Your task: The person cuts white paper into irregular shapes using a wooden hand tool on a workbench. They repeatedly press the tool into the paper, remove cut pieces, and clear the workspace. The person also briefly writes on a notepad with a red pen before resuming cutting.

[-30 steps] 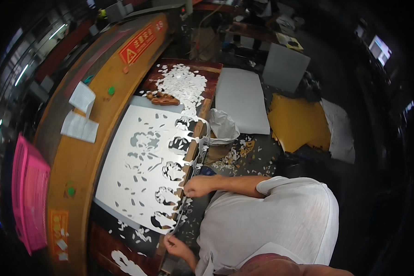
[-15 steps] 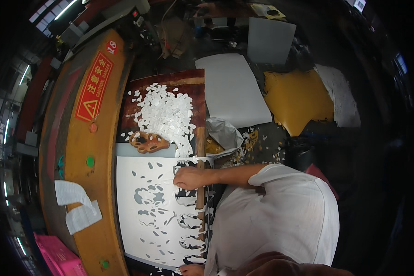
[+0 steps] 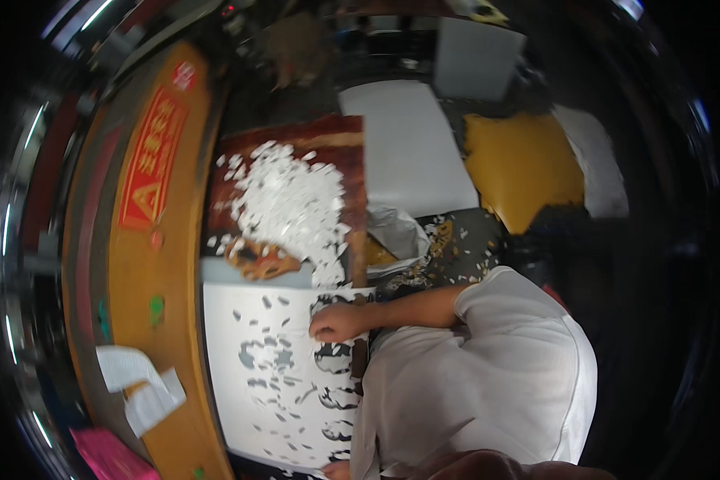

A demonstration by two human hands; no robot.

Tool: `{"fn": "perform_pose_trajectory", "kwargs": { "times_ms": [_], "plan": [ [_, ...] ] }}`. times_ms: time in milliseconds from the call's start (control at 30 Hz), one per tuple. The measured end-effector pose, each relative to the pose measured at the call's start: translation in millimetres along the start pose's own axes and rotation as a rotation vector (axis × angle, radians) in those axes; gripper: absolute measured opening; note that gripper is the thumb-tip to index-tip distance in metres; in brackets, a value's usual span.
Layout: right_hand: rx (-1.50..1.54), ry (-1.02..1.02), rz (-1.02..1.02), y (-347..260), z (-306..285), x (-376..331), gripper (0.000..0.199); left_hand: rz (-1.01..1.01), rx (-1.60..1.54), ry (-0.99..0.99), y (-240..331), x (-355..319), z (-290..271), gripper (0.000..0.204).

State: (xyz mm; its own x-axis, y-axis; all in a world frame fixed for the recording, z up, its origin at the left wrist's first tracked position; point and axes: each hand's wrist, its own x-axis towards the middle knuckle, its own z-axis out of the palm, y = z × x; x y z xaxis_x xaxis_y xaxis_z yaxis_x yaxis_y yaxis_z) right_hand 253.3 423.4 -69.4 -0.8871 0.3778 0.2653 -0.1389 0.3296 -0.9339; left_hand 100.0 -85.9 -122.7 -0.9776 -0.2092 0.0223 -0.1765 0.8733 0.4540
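A broad white sheet with many small cut-out holes lies in front of the orange machine. My right hand is closed on it by the upper corner nearest me, fingers curled down. At the lower corner my left hand shows only in part, its fingers together at the sheet's edge. Larger dark openings run along the edge between my hands. Just beyond the sheet rests an orange-brown die-like piece with holes. Beside it is a heap of small white cut pieces on a reddish-brown board.
The machine's orange beam bears a red warning label, a green button and loose papers. A grey-white sheet, a yellow sheet and an open white sack lie to the right, with scattered scraps around.
The view has shifted slightly and blurred. The ragged strips along the sheet's edge near me now look flatter and neater. Both hands stay at their corners.
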Motion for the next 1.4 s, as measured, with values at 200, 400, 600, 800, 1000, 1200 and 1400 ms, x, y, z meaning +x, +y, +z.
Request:
{"fn": "perform_pose_trajectory", "kwargs": {
  "times_ms": [200,400,600,800,1000,1200,1400],
  "plan": [
    [0.106,-0.060,0.239,12.1,8.3,0.9,0.015,-0.092,0.639,0.170,-43.2,-43.1,-37.1,0.031],
    [0.051,-0.068,0.337,-1.9,-0.5,11.0,0.018,-0.182,0.046,0.315,8.3,-54.6,-41.0,0.053],
    [-0.224,-0.039,0.193,-20.0,-7.0,20.2,0.020,-0.228,-0.107,0.217,25.3,-57.7,-62.8,0.048],
    [-0.412,0.071,0.340,-31.1,-15.8,28.2,0.029,-0.270,-0.235,0.078,9.0,-57.2,-64.2,0.048],
    [-0.591,-0.078,0.229,-63.7,-1.2,31.3,0.032,-0.196,-0.675,0.031,1.2,-57.6,-60.6,0.031],
    [-0.397,-0.159,0.340,-101.2,44.5,34.3,0.025,-0.345,-0.881,-0.121,-3.5,-41.9,-80.7,0.026],
    [-0.144,-0.637,0.010,-146.0,196.8,52.0,0.022,-0.492,-1.034,-0.401,20.5,-10.9,-106.7,0.035]
  ]
}}
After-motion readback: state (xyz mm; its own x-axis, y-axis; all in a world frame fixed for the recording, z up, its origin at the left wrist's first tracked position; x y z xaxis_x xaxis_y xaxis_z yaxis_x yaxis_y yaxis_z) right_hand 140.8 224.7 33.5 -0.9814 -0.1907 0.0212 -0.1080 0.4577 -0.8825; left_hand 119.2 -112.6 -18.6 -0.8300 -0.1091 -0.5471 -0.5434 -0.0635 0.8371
